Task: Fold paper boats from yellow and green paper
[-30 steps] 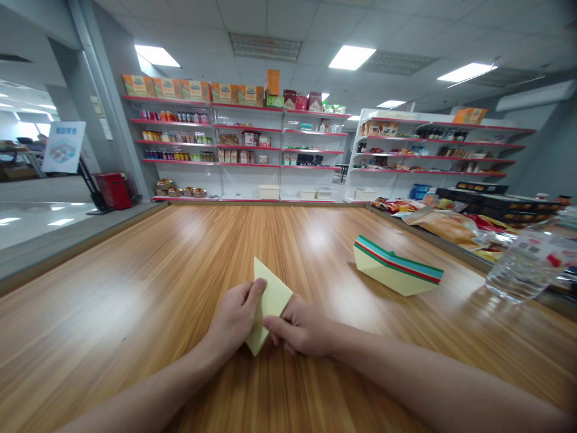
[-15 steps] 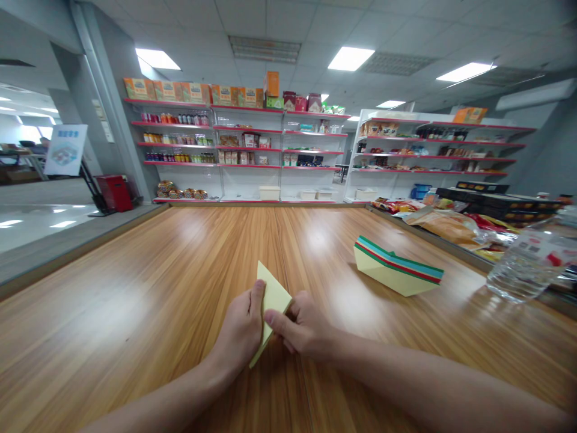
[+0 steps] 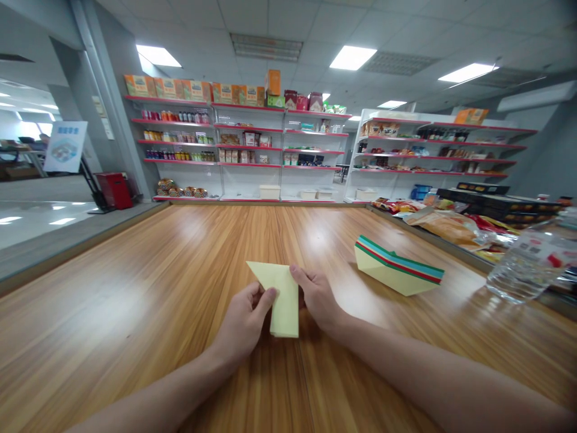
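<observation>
A pale yellow piece of folded paper (image 3: 283,294) is held up over the wooden table, with a pointed corner at its upper left and a straight lower edge. My left hand (image 3: 250,313) pinches its left side, thumb on the near face and fingers behind. On the opposite side, my right hand (image 3: 318,294) grips the right edge, its thumb near the top corner. The fingers behind the paper are partly hidden. To the right lies a folded paper boat (image 3: 392,270), pale yellow with green, blue and red stripes along its upper edge; neither hand touches it.
The wooden table (image 3: 148,313) spreads out around my hands. At the right edge stands a clear plastic bottle (image 3: 523,261), with snack bags (image 3: 451,225) and black boxes (image 3: 496,201) beyond it. Stocked shelves (image 3: 247,144) line the back.
The folded paper has turned from a slanted position to nearly upright, its broad face now toward me. My right hand has moved up along its right edge; the boat stays put.
</observation>
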Available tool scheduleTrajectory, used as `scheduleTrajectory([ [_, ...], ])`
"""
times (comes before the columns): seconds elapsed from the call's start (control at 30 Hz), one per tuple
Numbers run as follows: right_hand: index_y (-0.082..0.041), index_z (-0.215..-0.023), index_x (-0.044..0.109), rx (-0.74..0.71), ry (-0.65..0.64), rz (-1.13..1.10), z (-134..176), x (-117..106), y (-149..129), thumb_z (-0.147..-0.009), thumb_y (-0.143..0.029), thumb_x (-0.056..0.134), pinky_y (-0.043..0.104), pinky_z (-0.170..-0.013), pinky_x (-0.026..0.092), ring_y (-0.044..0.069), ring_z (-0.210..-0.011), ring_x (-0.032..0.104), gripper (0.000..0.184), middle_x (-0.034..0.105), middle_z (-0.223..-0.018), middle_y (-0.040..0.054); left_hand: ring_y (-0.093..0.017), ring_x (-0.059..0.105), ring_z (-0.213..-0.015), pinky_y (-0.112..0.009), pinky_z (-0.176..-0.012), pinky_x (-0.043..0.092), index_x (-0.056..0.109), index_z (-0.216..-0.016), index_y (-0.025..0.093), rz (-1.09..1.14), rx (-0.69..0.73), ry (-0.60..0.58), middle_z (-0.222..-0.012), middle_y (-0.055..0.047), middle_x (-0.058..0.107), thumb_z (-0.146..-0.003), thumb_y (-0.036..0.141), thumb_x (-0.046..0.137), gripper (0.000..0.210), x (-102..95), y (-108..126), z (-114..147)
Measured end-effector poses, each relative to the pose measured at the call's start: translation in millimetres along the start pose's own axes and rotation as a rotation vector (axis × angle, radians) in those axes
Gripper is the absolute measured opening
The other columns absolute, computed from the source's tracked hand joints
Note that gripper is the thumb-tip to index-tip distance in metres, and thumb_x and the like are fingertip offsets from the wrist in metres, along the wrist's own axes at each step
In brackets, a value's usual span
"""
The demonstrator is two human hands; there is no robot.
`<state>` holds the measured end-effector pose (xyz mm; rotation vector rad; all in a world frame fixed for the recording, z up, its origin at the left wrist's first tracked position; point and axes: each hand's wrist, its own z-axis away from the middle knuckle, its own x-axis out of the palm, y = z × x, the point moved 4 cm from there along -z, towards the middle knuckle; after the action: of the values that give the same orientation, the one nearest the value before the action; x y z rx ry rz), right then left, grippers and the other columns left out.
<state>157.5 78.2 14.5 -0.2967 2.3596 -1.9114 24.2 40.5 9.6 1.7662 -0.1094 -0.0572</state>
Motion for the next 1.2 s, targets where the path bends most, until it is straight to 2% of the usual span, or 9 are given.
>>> scheduleTrajectory([
  [0.07,-0.013,-0.058,0.051,0.053,-0.056,-0.062,-3,0,4,-0.077,-0.052,0.059,0.019,-0.039,0.033,0.007,-0.04,0.042,0.043,0.046,-0.047,-0.0031,-0.016,0.057,-0.064,-0.025,-0.057,0.045,0.057,-0.085,0.014,0.041,-0.015,-0.05,-0.073,-0.004,0.061,-0.081,0.042,0.057,0.028,0.6,-3,-1],
  [0.13,-0.011,-0.069,0.058,0.111,-0.23,-0.13,0,7,8,-0.071,-0.048,0.066,0.022,-0.049,0.041,0.01,-0.051,0.05,0.037,0.054,-0.058,0.0001,-0.015,0.057,-0.063,-0.024,-0.056,0.045,0.058,-0.083,0.014,0.051,-0.022,-0.024,-0.074,-0.004,0.061,-0.081,0.041,0.058,0.027,-3.0,-6,-3],
  [0.27,-0.012,-0.091,0.061,0.168,-0.438,-0.281,11,23,11,-0.061,-0.037,0.077,0.028,-0.065,0.046,0.015,-0.068,0.057,0.042,0.062,-0.077,0.004,-0.009,0.045,-0.043,-0.021,-0.044,0.038,0.053,-0.068,0.016,0.128,-0.049,-0.013,-0.051,0.004,0.048,-0.077,0.041,0.063,0.029,-6.3,-9,-6],
  [0.4,-0.012,-0.09,0.059,0.192,-0.518,-0.354,15,29,9,-0.066,-0.041,0.072,0.03,-0.063,0.045,0.014,-0.06,0.057,0.039,0.061,-0.067,0.0028,-0.009,0.045,-0.037,-0.023,-0.041,0.037,0.05,-0.067,0.016,0.173,-0.055,-0.084,-0.047,0.005,0.047,-0.077,0.041,0.063,0.03,-2.6,-6,-7],
  [0.47,-0.013,-0.083,0.058,0.166,-0.498,-0.346,14,28,8,-0.069,-0.042,0.07,0.028,-0.059,0.043,0.012,-0.055,0.054,0.035,0.057,-0.061,0.0009,-0.01,0.051,-0.042,-0.023,-0.043,0.039,0.051,-0.072,0.016,0.213,-0.051,-0.059,-0.057,0.003,0.052,-0.077,0.042,0.061,0.028,-4.4,-6,-8],
  [0.6,-0.014,-0.069,0.05,0.083,-0.304,-0.299,5,19,9,-0.07,-0.039,0.07,0.023,-0.051,0.037,0.008,-0.051,0.042,0.032,0.044,-0.056,-0.0037,-0.008,0.053,-0.056,-0.02,-0.051,0.039,0.053,-0.077,0.016,0.217,-0.061,0.132,-0.071,0.002,0.054,-0.076,0.04,0.063,0.026,-16.6,-12,-10],
  [0.8,-0.019,-0.068,0.034,0.3,-0.099,-0.246,-2,10,15,-0.071,-0.042,0.065,0.017,-0.039,0.011,0.003,-0.04,0.019,0.039,0.027,-0.05,-0.0107,-0.009,0.05,-0.061,-0.022,-0.058,0.04,0.056,-0.077,0.016,0.193,-0.033,0.157,-0.074,0.002,0.052,-0.074,0.034,0.064,0.019,-19.7,-15,-11],
  [1.07,-0.019,-0.066,0.033,0.311,-0.066,-0.199,-1,9,17,-0.071,-0.035,0.061,0.018,-0.038,0.01,0.002,-0.039,0.019,0.033,0.027,-0.048,-0.0108,-0.009,0.047,-0.06,-0.021,-0.056,0.039,0.055,-0.075,0.016,0.184,-0.036,0.125,-0.069,0.003,0.05,-0.076,0.033,0.062,0.018,-19.1,-16,-12],
  [1.2,-0.017,-0.065,0.038,0.161,-0.064,-0.24,3,10,10,-0.068,-0.032,0.067,0.017,-0.039,0.016,0.002,-0.041,0.023,0.033,0.029,-0.05,-0.0097,-0.009,0.051,-0.06,-0.021,-0.056,0.041,0.056,-0.076,0.015,0.222,-0.066,0.131,-0.072,0.001,0.054,-0.075,0.037,0.065,0.023,-19.0,-16,-13],
])
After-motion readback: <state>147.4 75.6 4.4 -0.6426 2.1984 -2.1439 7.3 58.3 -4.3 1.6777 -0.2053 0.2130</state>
